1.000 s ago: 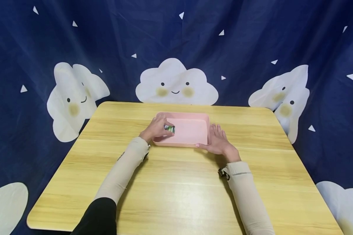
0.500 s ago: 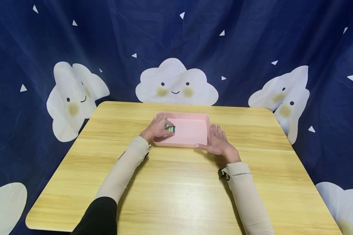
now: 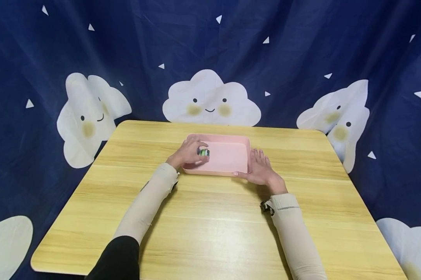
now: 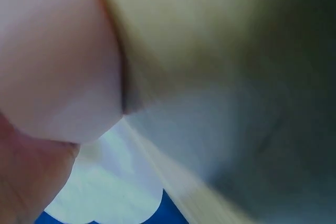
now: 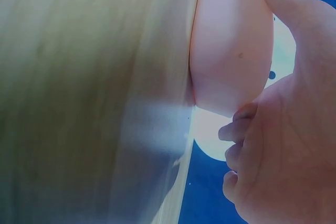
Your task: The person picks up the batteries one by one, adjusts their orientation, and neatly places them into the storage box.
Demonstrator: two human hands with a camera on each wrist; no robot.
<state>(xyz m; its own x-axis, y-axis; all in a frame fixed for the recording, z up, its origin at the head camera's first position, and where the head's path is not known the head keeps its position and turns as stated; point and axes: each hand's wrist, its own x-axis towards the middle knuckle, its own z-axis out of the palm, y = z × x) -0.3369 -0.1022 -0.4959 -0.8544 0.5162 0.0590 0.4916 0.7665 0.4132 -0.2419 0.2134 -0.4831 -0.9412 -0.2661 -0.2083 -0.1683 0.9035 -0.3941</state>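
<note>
A shallow pink tray (image 3: 228, 157) lies on the wooden table, toward its far side. Inside its left end is a small thing banded in green, white and dark (image 3: 204, 153); its exact kind does not show. My left hand (image 3: 187, 151) reaches over the tray's left wall, thumb and forefinger curved on either side of this thing with a slight gap. The right hand (image 3: 259, 168) lies with straight fingers along the tray's right wall, its thumb at the front right corner. In the right wrist view the tray wall (image 5: 233, 51) stands beside the palm (image 5: 294, 145).
Bare wooden tabletop (image 3: 210, 225) surrounds the tray, its rounded far edge close to a dark blue curtain (image 3: 203, 42) with white clouds and triangles. Both forearms wear light sleeves, and a dark device (image 3: 267, 207) sits at the right wrist.
My left thumb and forefinger have parted slightly from the banded thing, which stays at the tray's left end. The right hand and the tray have kept their place.
</note>
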